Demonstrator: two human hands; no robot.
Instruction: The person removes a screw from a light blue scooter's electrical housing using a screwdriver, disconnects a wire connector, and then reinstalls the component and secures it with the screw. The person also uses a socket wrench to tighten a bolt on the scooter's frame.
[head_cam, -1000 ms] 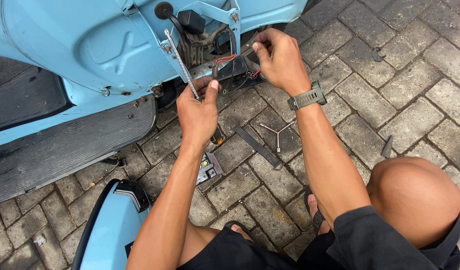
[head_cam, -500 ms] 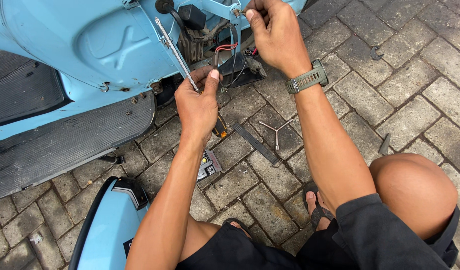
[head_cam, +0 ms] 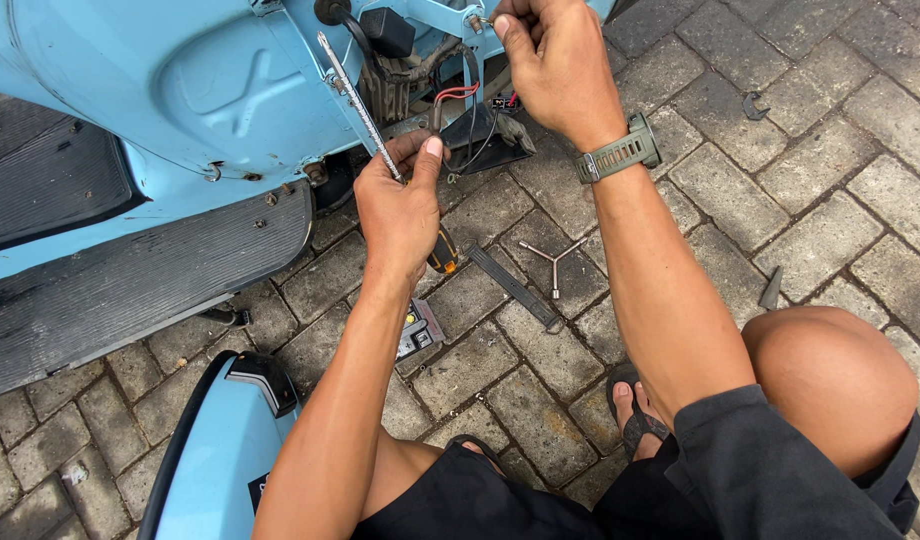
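— What do we have at the far left?

— We see the light blue scooter body (head_cam: 130,90) with its ribbed grey footboard (head_cam: 130,275), and a loose blue side panel (head_cam: 220,450) lying on the brick paving (head_cam: 830,200) below it.

— And our left hand?

— Our left hand (head_cam: 400,205) is closed around a screwdriver (head_cam: 365,105): the long metal shaft slants up-left against the blue body, the orange and black handle pokes out below the palm.

— Under it?

— A small battery (head_cam: 417,328) on the bricks, then a black strap (head_cam: 515,288) and a three-armed wrench (head_cam: 553,258) just beside it.

— The right hand?

— Our right hand (head_cam: 555,60), with a green watch (head_cam: 617,152) on its wrist, is pinched shut on a small part at the blue frame, above the red and black wires (head_cam: 460,95). What the part is, we cannot tell.
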